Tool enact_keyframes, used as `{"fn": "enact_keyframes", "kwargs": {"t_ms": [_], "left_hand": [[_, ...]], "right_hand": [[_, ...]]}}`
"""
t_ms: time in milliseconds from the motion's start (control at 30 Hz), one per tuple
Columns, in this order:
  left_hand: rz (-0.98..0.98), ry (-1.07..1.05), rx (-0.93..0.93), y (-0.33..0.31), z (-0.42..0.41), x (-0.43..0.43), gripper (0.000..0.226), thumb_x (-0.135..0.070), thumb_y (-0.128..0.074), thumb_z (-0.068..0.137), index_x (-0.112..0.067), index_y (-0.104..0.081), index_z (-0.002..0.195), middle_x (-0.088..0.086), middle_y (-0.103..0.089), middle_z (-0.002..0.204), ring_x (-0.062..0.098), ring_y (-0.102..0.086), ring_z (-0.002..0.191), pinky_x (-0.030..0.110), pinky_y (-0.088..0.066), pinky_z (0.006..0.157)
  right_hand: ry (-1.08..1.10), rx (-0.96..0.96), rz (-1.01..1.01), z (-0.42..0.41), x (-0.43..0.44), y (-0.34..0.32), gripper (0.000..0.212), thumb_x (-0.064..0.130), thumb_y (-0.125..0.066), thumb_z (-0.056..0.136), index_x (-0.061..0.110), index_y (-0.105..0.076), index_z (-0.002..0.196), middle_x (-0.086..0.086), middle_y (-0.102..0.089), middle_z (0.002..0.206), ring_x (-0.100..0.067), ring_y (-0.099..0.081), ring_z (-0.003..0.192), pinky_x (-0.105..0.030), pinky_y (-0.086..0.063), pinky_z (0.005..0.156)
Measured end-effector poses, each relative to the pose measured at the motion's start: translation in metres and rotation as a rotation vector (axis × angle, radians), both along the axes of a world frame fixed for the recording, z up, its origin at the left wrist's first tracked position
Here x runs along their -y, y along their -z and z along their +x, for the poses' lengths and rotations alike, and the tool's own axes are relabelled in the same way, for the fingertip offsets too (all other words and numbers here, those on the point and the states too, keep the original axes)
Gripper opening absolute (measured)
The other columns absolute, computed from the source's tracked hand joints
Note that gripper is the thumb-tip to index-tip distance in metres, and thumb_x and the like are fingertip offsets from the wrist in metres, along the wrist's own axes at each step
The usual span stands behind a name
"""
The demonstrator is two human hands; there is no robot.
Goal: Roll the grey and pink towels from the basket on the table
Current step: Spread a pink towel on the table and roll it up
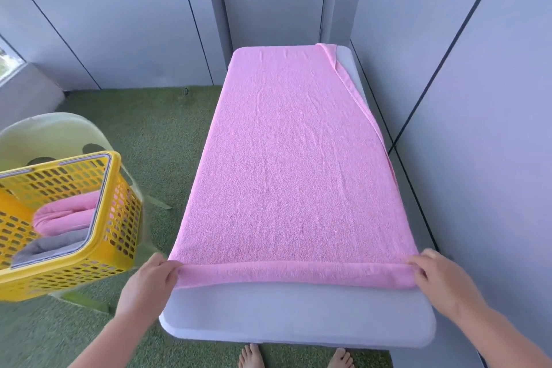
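A pink towel (294, 158) lies spread flat along the white table (298, 314), folded lengthwise, with its near edge turned over into a narrow first roll. My left hand (150, 281) pinches the left end of that rolled edge. My right hand (439, 278) pinches the right end. At the left stands a yellow perforated basket (116, 218). Inside it are a rolled pink towel (64, 216) and a grey towel (50, 245) below it.
The basket rests on a pale green plastic chair (50, 131). Green artificial turf (161, 140) covers the floor. Grey wall panels (478, 98) close in behind and right of the table. My bare feet (252, 357) stand at the table's near edge.
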State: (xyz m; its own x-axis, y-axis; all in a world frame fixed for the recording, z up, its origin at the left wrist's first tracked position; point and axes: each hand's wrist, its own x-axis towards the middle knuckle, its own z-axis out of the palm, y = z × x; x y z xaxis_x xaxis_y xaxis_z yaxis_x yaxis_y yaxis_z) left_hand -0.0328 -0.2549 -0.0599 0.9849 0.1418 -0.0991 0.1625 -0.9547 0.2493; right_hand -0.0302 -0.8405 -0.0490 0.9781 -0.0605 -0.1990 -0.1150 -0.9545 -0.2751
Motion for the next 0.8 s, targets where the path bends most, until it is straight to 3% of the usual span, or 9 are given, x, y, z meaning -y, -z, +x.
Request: {"fn": "enact_keyframes", "kwargs": {"t_ms": [133, 233, 300, 400, 533, 633, 733, 800], "left_hand": [[-0.16, -0.105, 0.054, 0.002, -0.008, 0.006, 0.019, -0.017, -0.064, 0.093, -0.029, -0.07, 0.107, -0.018, -0.06, 0.102, 0.006, -0.06, 0.075, 0.027, -0.044, 0.057], [-0.104, 0.065, 0.018, 0.009, -0.017, 0.0, 0.046, -0.015, -0.077, 0.078, -0.04, -0.064, 0.114, -0.023, -0.058, 0.114, 0.01, -0.055, 0.097, 0.029, -0.051, 0.062], [-0.053, 0.163, 0.02, 0.015, -0.015, -0.006, 0.054, -0.019, -0.082, 0.074, -0.038, -0.065, 0.121, -0.022, -0.056, 0.116, 0.012, -0.048, 0.1, 0.032, -0.052, 0.068], [-0.017, 0.211, 0.095, 0.016, -0.003, -0.013, 0.025, -0.027, -0.07, 0.083, -0.035, -0.074, 0.106, -0.023, -0.054, 0.1, 0.01, -0.043, 0.089, 0.024, -0.043, 0.056], [0.089, 0.318, 0.122, 0.01, -0.001, -0.021, 0.029, -0.044, -0.051, 0.082, -0.033, -0.077, 0.092, -0.017, -0.044, 0.089, 0.011, -0.04, 0.082, 0.026, -0.038, 0.059], [0.115, 0.266, 0.122, 0.006, 0.002, -0.02, 0.031, -0.046, -0.048, 0.081, -0.033, -0.076, 0.088, -0.013, -0.04, 0.085, 0.013, -0.039, 0.078, 0.03, -0.038, 0.061], [0.028, 0.105, 0.051, 0.009, 0.02, -0.01, 0.017, -0.029, -0.061, 0.089, -0.03, -0.077, 0.097, -0.015, -0.045, 0.084, 0.012, -0.051, 0.076, 0.029, -0.041, 0.053], [-0.041, 0.011, 0.054, 0.01, 0.027, -0.003, 0.018, -0.018, -0.067, 0.09, -0.03, -0.074, 0.102, -0.016, -0.054, 0.09, 0.012, -0.058, 0.074, 0.03, -0.046, 0.054]], "right_hand": [[0.044, 0.056, 0.053, -0.013, -0.003, 0.007, 0.039, 0.003, -0.065, 0.076, 0.029, -0.064, 0.105, 0.014, -0.059, 0.102, -0.008, -0.055, 0.091, -0.031, -0.048, 0.073], [-0.021, 0.123, -0.012, -0.019, 0.003, 0.02, 0.051, 0.003, -0.077, 0.067, 0.023, -0.07, 0.113, 0.017, -0.062, 0.112, -0.008, -0.049, 0.111, -0.029, -0.048, 0.084], [-0.043, 0.167, -0.041, -0.014, 0.005, 0.024, 0.046, 0.004, -0.081, 0.065, 0.024, -0.073, 0.106, 0.018, -0.064, 0.105, -0.011, -0.048, 0.103, -0.031, -0.051, 0.077], [-0.081, 0.127, -0.088, -0.001, 0.009, 0.022, 0.025, 0.009, -0.078, 0.069, 0.03, -0.071, 0.082, 0.027, -0.056, 0.077, -0.006, -0.038, 0.084, -0.027, -0.048, 0.057], [-0.165, 0.03, -0.141, 0.007, 0.017, 0.014, 0.022, 0.02, -0.069, 0.074, 0.029, -0.055, 0.059, 0.016, -0.043, 0.065, -0.001, -0.038, 0.081, -0.019, -0.037, 0.048], [-0.136, 0.011, -0.11, 0.015, 0.016, 0.01, 0.022, 0.022, -0.064, 0.082, 0.026, -0.059, 0.061, 0.01, -0.044, 0.074, 0.0, -0.046, 0.075, -0.022, -0.04, 0.05], [-0.023, 0.023, 0.008, 0.023, 0.007, 0.009, 0.018, 0.02, -0.053, 0.089, 0.025, -0.065, 0.076, 0.009, -0.051, 0.085, -0.006, -0.056, 0.067, -0.028, -0.046, 0.058], [0.047, 0.059, 0.101, 0.023, 0.001, 0.008, 0.02, 0.01, -0.056, 0.089, 0.029, -0.063, 0.087, 0.015, -0.055, 0.094, -0.001, -0.059, 0.074, -0.025, -0.044, 0.064]]}}
